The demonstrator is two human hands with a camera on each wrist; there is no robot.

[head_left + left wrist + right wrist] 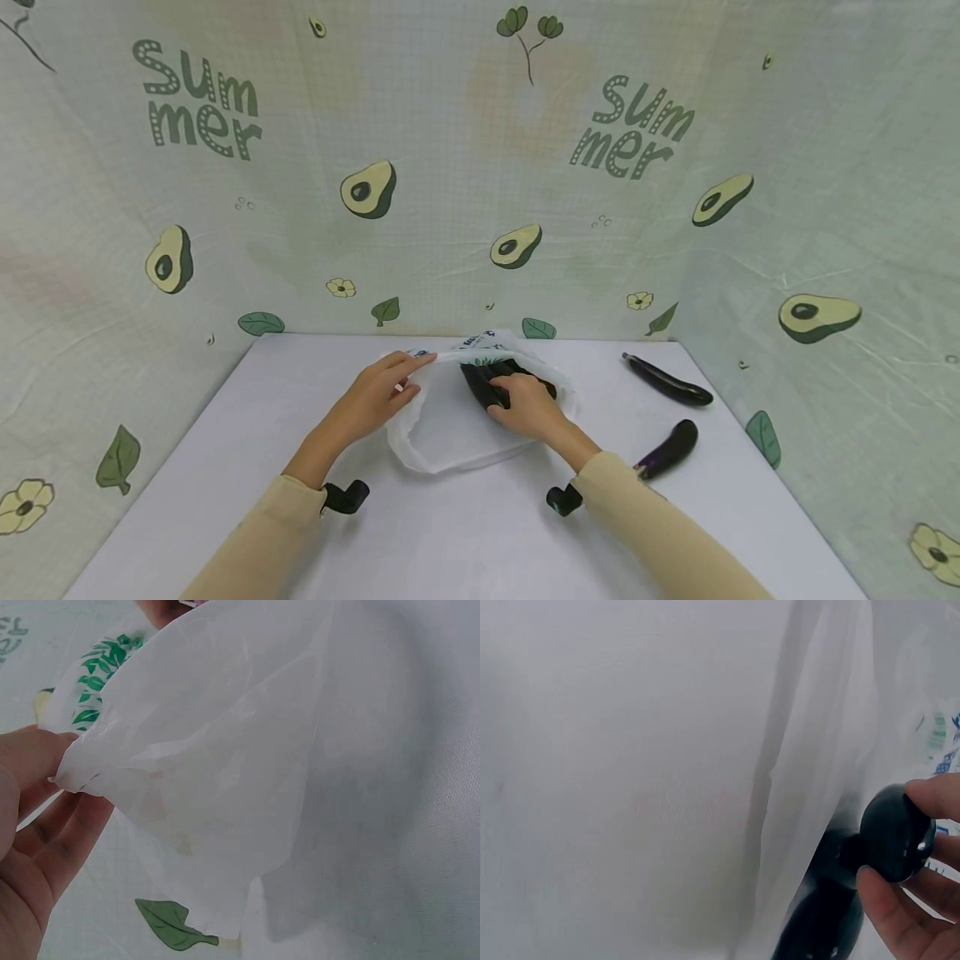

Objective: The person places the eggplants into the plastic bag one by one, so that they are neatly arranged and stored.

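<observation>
A white translucent plastic bag with printed green leaves and blue lettering lies on the table, its mouth held apart. My left hand pinches the bag's rim between thumb and fingers; the left wrist view shows the film stretching away from them. Inside the mouth, my right hand grips the rounded end of a dark, glossy eggplant. Another dark eggplant lies against it in the bag, partly behind the film. The right hand hides part of the eggplants in the head view.
Two more eggplants lie on the white table to the right: a long one farther back and a second one nearer, partly behind my right sleeve. A cloth printed with avocados rises around the table's back and sides.
</observation>
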